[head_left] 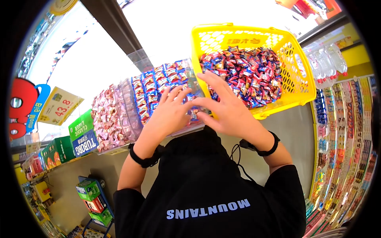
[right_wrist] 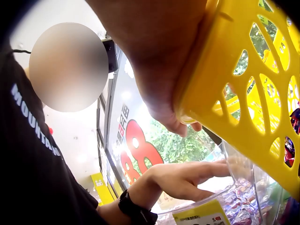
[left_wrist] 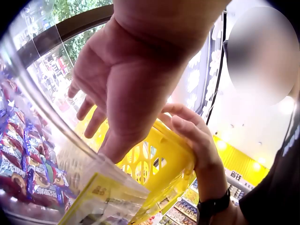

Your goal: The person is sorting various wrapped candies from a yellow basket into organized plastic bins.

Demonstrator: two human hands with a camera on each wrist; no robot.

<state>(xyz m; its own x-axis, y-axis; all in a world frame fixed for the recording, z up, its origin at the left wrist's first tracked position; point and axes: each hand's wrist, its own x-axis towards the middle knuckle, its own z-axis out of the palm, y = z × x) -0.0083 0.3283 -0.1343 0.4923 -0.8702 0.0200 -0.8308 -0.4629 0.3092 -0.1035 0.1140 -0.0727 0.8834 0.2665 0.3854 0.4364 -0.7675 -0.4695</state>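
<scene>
In the head view, my left hand (head_left: 168,115) is over a clear bin of blue-and-red wrapped candies (head_left: 152,89). Its fingers are spread and its palm faces down. The left wrist view shows those fingers loosely apart with nothing gripped, close to the bin's clear wall (left_wrist: 56,115). My right hand (head_left: 230,113) lies across the near left corner of a yellow plastic basket (head_left: 295,93). Its fingers stretch over the rim toward my left hand, the two hands nearly meeting. Many small wrapped candies (head_left: 242,75) fill the basket's bottom.
Pink-wrapped candies (head_left: 109,119) fill the bin on the left. Beyond them stand beer cartons (head_left: 84,135) and a price sign (head_left: 59,106). Clear bottles (head_left: 327,63) stand behind the basket at right, above stocked shelves (head_left: 345,139). A window frame post (head_left: 115,27) rises at the back.
</scene>
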